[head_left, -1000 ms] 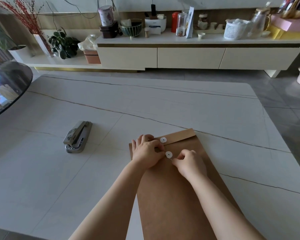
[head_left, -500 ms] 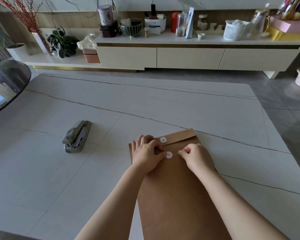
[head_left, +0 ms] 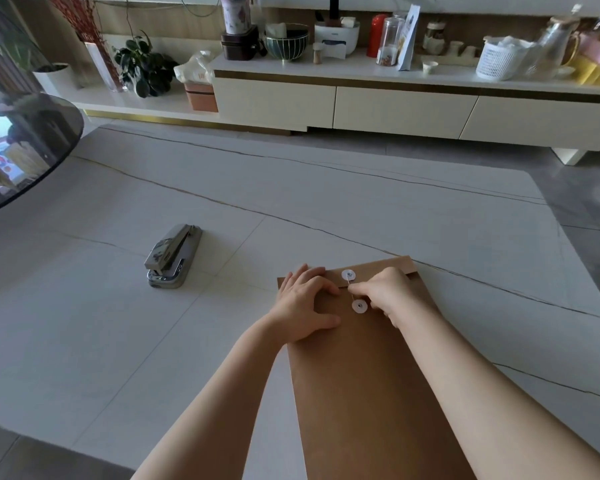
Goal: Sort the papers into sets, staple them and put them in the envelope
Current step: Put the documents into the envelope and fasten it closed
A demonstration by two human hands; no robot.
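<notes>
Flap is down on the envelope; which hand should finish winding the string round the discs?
Right. The right hand already pinches the string beside the two white discs; the left hand lies flat, pressing the envelope steady.

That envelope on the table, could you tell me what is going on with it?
A person is closing the brown envelope on the white table. The left hand presses it flat while the right hand pinches the string between its two white discs. The stapler lies apart, to the left.
</notes>
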